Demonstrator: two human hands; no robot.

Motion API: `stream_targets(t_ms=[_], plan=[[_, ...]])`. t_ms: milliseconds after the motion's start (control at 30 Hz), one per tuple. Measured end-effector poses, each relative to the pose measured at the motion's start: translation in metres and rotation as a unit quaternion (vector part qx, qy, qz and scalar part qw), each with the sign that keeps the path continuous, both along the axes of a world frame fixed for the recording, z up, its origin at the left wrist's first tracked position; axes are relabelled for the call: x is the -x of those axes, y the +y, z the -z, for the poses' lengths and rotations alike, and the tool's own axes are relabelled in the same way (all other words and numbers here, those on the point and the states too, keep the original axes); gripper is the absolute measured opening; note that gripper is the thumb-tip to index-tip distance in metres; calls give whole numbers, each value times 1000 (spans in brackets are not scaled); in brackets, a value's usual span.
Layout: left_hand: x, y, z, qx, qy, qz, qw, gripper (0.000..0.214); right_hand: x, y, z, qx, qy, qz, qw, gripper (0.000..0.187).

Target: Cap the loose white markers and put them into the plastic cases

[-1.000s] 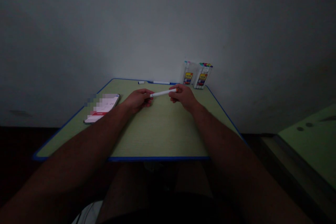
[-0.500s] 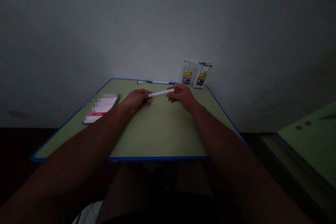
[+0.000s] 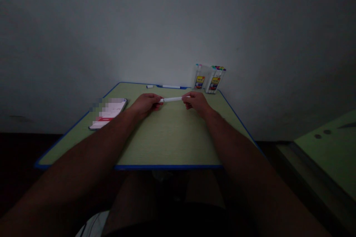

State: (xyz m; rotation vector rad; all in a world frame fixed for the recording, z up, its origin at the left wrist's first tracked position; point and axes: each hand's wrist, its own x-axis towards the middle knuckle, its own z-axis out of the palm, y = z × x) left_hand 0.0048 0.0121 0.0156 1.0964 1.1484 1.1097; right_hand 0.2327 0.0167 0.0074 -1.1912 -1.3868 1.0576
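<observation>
A white marker (image 3: 172, 99) is held nearly level above the table, stretched between both hands. My left hand (image 3: 147, 103) pinches its left end, close to a thin dark ring. At the opposite end, the fingers of my right hand (image 3: 198, 102) are closed on the marker and cover its tip. Behind the hands, an uncapped white marker (image 3: 171, 87) lies along the table's back edge, with a loose white cap (image 3: 149, 86) to its left.
Two clear marker cases (image 3: 199, 82) (image 3: 213, 84) stand at the back right; the right one holds several coloured markers. A phone (image 3: 111, 110) with its screen lit lies on the left of the green table (image 3: 169, 140), which has a blue rim. A wall rises behind.
My right hand has shifted slightly right along the marker. The orange end that showed by its fingers is no longer visible, and a dark ring now shows near my left fingers.
</observation>
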Motion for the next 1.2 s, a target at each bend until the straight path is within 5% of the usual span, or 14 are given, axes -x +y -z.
stream_targets(t_ms=[1200], plan=[[0,4,7,-15,-8,16,1000,2,-11,5,5,23,-21,-17,999,3]])
